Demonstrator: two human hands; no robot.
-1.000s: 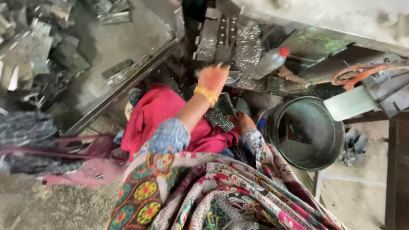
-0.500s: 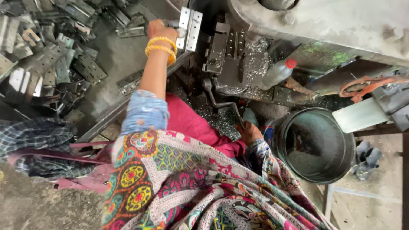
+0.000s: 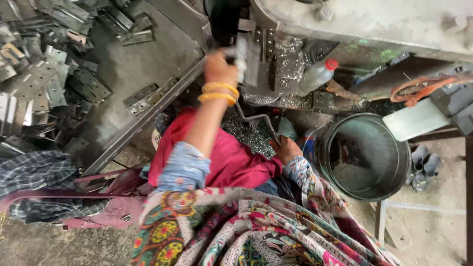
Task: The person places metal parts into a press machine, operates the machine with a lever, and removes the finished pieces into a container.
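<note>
My left hand [image 3: 219,66], with yellow bangles at the wrist, holds a flat metal hinge piece [image 3: 240,58] at the front of a machine [image 3: 276,54]. The piece is blurred. My right hand [image 3: 287,148] rests low on the bent metal lever [image 3: 256,118] that comes down from the machine, fingers around its lower end. Metal chips [image 3: 251,135] lie below the machine, above my red-clothed lap.
A grey metal table [image 3: 133,64] at the left carries a heap of hinge plates [image 3: 44,74]. A dark round bucket [image 3: 364,155] stands at the right. A plastic bottle with a red cap [image 3: 318,75] lies on the machine. Checked cloth [image 3: 34,172] lies at lower left.
My left hand has come back from the heap on the table to the machine front, carrying a metal hinge piece. The right hand stays at the lever.
</note>
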